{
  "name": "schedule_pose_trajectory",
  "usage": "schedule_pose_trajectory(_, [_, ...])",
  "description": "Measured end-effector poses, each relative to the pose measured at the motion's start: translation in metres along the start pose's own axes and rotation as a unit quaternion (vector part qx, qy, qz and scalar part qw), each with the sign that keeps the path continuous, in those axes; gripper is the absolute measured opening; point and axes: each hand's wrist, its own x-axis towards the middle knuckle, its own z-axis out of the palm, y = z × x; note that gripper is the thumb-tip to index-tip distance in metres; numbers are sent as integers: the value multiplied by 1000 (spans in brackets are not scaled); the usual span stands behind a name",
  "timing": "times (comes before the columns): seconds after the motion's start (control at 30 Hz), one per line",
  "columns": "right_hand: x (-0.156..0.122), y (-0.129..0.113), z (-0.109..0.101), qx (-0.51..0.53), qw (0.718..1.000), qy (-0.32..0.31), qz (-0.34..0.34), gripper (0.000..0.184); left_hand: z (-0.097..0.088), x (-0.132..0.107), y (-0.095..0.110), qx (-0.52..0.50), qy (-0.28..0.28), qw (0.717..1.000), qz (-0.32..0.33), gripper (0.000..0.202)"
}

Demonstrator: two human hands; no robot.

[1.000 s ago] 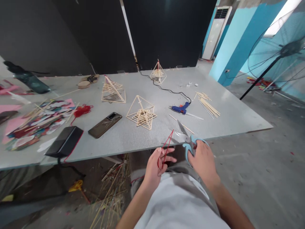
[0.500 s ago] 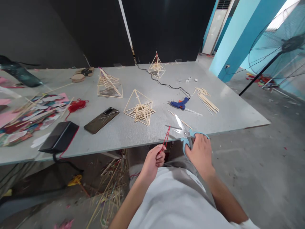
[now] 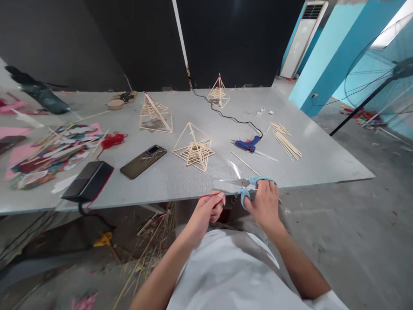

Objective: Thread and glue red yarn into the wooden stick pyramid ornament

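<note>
At the table's front edge my left hand (image 3: 209, 209) is closed in a pinch on a red string (image 3: 208, 195), which lies across the top of the fingers. My right hand (image 3: 265, 202) grips light-blue-handled scissors (image 3: 243, 183); their blades are spread apart and point left over the tabletop, just above and right of my left hand. Beyond the blades lies a single thin stick (image 3: 245, 163). A stick-built pyramid frame (image 3: 195, 150) with a star-like stack inside stands a little farther back.
Around the grey table (image 3: 180, 185) are a blue glue gun (image 3: 248, 144), a bundle of sticks (image 3: 287, 144), a phone (image 3: 143, 161), a black box (image 3: 87, 181), red yarn (image 3: 113, 140), a pile of scraps (image 3: 58, 150) and two more stick frames. A fan (image 3: 403, 71) stands at right.
The red string, upright above my left hand before, now lies leftward across the fingers. The scissors have turned and their blades point more to the left. The camera view has shifted slightly.
</note>
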Motion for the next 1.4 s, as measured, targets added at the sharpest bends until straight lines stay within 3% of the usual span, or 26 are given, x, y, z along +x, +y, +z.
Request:
schedule_pose_trajectory(0.1, [3, 14, -6, 22, 999, 10, -46, 21, -8, -6, 4, 35, -25, 999, -6, 40])
schedule_pose_trajectory(0.23, [6, 21, -17, 49, 991, 24, -122, 22, -14, -18, 6, 117, -105, 987, -40, 30])
schedule_pose_trajectory(0.37, [4, 12, -25, 48, 986, 30, -154, 26, -7, -32, 11, 242, -227, 940, -75, 17])
schedule_pose_trajectory(0.43, [1, 7, -26, 53, 985, 34, -162, 25, -4, -38, 14, 281, -259, 922, -69, 15])
schedule_pose_trajectory(0.73, [-11, 9, -26, 68, 982, 39, -170, 25, -4, -46, 30, 257, -303, 916, -53, 18])
schedule_pose_trajectory(1.0, [-10, 0, -21, 112, 976, 6, -185, 35, -3, -43, 27, 216, -370, 898, -101, 21])
schedule_pose_trajectory(1.17, [-13, -15, -13, 181, 975, -24, -128, 34, -7, -36, 18, 169, -385, 899, -118, 25])
schedule_pose_trajectory(1.23, [-12, -20, -12, 214, 973, -28, -77, 28, -10, -33, 10, 99, -374, 912, -133, 29])
schedule_pose_trajectory(1.4, [-5, -27, -14, 260, 964, -13, 49, 25, -14, -29, -13, -101, -262, 949, -143, 65])
